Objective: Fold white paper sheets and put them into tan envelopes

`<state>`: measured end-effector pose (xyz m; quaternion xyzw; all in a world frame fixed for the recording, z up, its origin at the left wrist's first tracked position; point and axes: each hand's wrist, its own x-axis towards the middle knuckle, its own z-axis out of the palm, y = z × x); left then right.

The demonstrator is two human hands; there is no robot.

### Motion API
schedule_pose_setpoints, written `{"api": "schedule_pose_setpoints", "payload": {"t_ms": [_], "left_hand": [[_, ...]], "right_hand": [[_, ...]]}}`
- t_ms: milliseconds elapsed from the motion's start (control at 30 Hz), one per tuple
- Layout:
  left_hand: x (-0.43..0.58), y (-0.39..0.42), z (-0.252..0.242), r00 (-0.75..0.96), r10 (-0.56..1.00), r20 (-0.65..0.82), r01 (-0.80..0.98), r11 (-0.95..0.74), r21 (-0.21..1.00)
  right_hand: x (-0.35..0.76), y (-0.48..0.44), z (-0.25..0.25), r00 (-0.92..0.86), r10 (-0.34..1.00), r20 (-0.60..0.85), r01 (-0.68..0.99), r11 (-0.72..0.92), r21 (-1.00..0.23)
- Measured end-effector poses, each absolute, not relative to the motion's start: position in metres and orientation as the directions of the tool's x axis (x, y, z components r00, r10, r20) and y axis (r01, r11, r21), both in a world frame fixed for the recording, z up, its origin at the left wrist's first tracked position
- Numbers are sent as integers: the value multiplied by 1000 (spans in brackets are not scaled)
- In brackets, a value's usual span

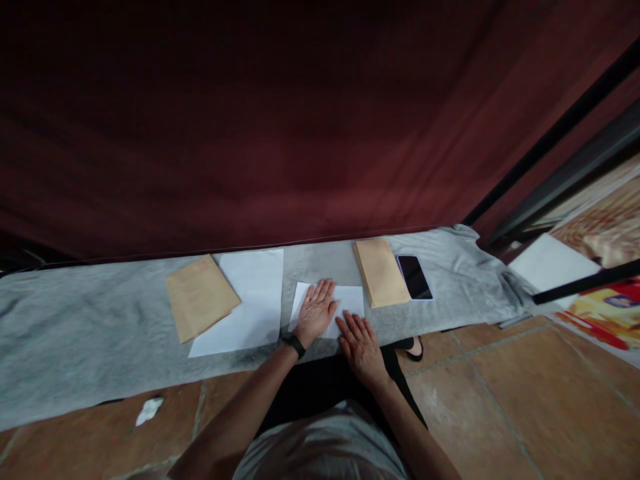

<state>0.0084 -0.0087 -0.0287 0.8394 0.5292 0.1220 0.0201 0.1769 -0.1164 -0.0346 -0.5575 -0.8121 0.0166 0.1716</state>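
A folded sheet of white paper lies in front of me on the grey cloth. My left hand rests flat on its left half, fingers stretched out, with a dark band on the wrist. On the paper's lower right edge lies my right hand, also flat with its fingers out. To the left, brown envelopes partly cover larger white sheets. A stack of brown envelopes sits to the right of the folded paper.
A dark-screened phone lies beside the right-hand envelopes. The grey cloth covers a long narrow surface against a dark red curtain. Crumpled white paper is on the tiled floor. Black bars stand at the right.
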Motion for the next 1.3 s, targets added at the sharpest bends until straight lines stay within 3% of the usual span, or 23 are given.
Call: {"api": "schedule_pose_setpoints", "payload": {"t_ms": [567,867,1100,1300], "left_hand": [[-26,-67,-27,316,927,203,934,-342,106],[-8,-87,-22,441,881,173,876,-464,132],[-7,-87,-28,431,883,188,880,-457,130],[-2,-90,-29,402,894,198,892,-431,133]], "right_hand": [[191,-126,-42,-206,928,310,932,282,-226],[196,-117,-39,-2,932,363,957,107,-269],[189,-102,-22,120,957,264,973,-60,-225],[190,-89,-17,190,978,88,909,-141,-393]]}}
